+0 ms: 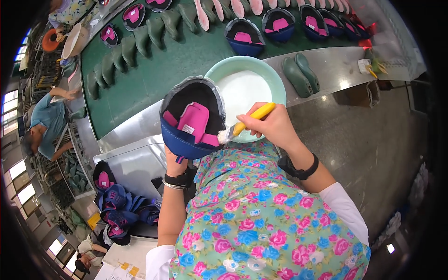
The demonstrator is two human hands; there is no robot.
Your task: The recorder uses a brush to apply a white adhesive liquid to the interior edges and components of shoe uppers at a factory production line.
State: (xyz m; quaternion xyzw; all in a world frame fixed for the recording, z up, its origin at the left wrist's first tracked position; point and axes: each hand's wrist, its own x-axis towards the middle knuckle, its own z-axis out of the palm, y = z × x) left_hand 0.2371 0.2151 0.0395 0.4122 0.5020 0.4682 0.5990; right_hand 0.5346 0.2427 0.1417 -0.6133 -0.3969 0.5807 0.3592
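Note:
My left hand grips a shoe upper from below, its underside opening turned up toward me. The upper is navy blue with a dark lining, a grey rough edge and pink inner parts. In my right hand is a paintbrush with a yellow handle and pale bristles. Its bristles meet the right lower edge of the upper, near a pink strip. Just behind both hands stands a light green basin holding white liquid. Most of my left fingers are hidden beneath the upper.
A green conveyor belt carries dark green shoe lasts, pink soles and more uppers. Two lasts lie on the metal ledge. Blue shoe uppers pile at left. Other people work further left.

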